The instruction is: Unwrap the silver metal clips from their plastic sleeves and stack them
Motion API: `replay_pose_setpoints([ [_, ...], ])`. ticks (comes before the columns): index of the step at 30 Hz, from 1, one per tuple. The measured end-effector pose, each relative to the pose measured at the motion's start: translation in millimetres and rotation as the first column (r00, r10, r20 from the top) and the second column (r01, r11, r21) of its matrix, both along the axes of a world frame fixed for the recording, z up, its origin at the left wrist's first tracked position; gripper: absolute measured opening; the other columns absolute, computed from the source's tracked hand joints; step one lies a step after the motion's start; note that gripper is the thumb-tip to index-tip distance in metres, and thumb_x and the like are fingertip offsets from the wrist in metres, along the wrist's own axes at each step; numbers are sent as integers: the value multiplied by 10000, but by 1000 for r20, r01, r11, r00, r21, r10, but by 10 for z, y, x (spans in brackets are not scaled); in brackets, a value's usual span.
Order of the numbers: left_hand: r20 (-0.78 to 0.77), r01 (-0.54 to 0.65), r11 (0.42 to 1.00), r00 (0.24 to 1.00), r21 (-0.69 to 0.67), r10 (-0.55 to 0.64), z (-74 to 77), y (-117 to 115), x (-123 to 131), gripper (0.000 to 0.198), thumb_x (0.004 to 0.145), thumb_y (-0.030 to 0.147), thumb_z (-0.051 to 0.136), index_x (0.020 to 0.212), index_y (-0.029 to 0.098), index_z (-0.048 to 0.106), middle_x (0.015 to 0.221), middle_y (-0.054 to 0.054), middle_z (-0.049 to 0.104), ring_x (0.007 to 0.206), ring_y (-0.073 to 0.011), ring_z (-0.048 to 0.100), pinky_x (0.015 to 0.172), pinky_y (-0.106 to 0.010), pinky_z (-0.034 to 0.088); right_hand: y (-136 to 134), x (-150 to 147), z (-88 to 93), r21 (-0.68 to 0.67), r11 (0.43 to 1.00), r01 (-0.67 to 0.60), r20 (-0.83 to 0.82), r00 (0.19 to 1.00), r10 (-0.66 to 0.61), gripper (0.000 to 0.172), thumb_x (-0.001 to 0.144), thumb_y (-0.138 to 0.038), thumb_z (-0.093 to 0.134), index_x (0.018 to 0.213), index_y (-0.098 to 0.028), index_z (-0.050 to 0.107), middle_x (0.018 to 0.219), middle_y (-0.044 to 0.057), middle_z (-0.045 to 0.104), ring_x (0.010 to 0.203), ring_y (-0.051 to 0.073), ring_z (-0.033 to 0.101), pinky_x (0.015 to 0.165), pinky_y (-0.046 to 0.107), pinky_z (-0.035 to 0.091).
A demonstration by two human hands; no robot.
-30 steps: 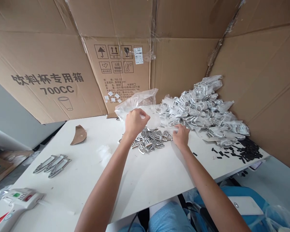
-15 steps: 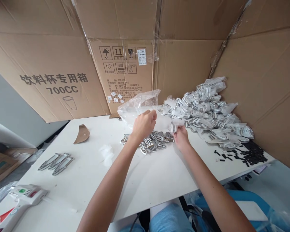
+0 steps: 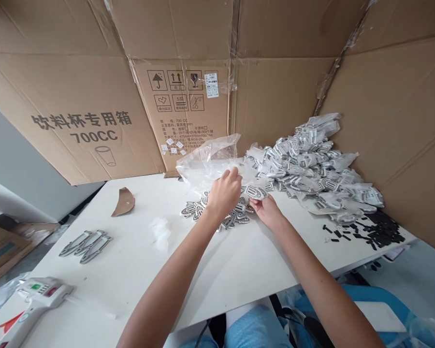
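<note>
Head view: right hand [image 3: 267,210] pinches a metal piece [image 3: 255,192], apparently bagged, just right of frame centre. Left hand [image 3: 224,193] curled; can't tell what it holds. Risk: light edge pinch slips, dropping it onto loose pile [image 3: 233,221].

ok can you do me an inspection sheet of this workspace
Surface: white table, cardboard scrap and a wad of white material on it
Job's things: loose metal pieces in the middle; bagged pieces heaped toward the right; clear plastic bag behind the loose ones
Clutter: black bits far right; silver frames and white handheld device left
Hands: right hand pinches a metal piece; left hand curled, contents hidden
Cables: dark cord below the front edge
Surroundings: cardboard panels behind and right
</note>
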State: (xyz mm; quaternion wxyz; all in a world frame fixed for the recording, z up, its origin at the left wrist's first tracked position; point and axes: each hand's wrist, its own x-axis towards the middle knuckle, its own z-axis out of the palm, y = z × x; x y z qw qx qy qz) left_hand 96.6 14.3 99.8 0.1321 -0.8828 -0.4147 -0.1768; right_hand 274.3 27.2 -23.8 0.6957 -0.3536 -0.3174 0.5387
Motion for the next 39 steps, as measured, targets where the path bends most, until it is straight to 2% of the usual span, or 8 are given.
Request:
replay_pose_setpoints([
  [4,-95,238,970,966,-43,-241,-60,7,47,207,1006,101,590,1100,180,756,1238,-131,673,1096,-272,642,704,-382,544,-34,-33,65,7,1000,-30,47,998,29,213,722,-264,776,869,-269,622,771,-35,648,627,142,536,542,262,476],
  [10,-64,213,976,974,-49,-216,-76,83,22,201,1034,152,579,964,184,765,1128,-127,691,1018,-259,659,665,-366,482,-169,-109,171,31,990,-136,108,985,132,215,705,-238,834,816,-246,650,703,-44,615,615,137,517,555,260,434],
  [14,5,163,985,987,-51,-163,65,170,-155,240,1082,248,564,985,199,778,1091,-103,716,942,-240,686,625,-352,426,-148,-86,201,60,987,-146,296,947,122,251,885,-485,739,926,-238,716,858,36,748,727,200,660,652,322,538],
  [17,147,80,993,987,-92,-66,203,231,-352,240,1069,314,609,952,219,796,1064,-80,744,865,-218,695,652,-347,410,38,129,200,55,997,59,682,727,-81,396,957,-590,601,995,-227,756,983,90,803,902,262,745,815,397,597],
  [21,247,26,993,969,-114,3,336,286,-592,244,1030,330,674,844,226,793,987,-55,759,786,-203,672,652,-354,388,337,578,173,108,926,362,831,479,-284,198,810,-379,733,917,-212,728,1047,111,759,1110,323,671,1046,491,490],
  [28,187,-7,978,981,-207,46,308,322,-651,242,964,345,763,753,228,759,971,-65,775,784,-225,671,668,-358,402,451,854,-156,110,898,426,942,242,-231,309,684,-168,713,983,-224,765,1121,95,683,1177,338,579,1110,488,392],
  [33,177,-56,974,979,-221,97,266,301,-596,229,972,324,738,766,224,741,1001,-81,772,831,-247,681,713,-365,448,430,844,-287,126,895,429,952,202,-231,300,747,-254,693,1037,-210,755,1162,89,604,1030,290,590,1050,438,448],
  [39,347,-58,983,931,-177,117,296,284,-594,204,1021,312,652,859,221,736,1071,-72,785,898,-246,692,767,-374,482,404,775,-153,221,856,467,884,275,-378,240,934,-403,589,975,-201,713,1046,99,653,880,262,603,979,438,479],
])
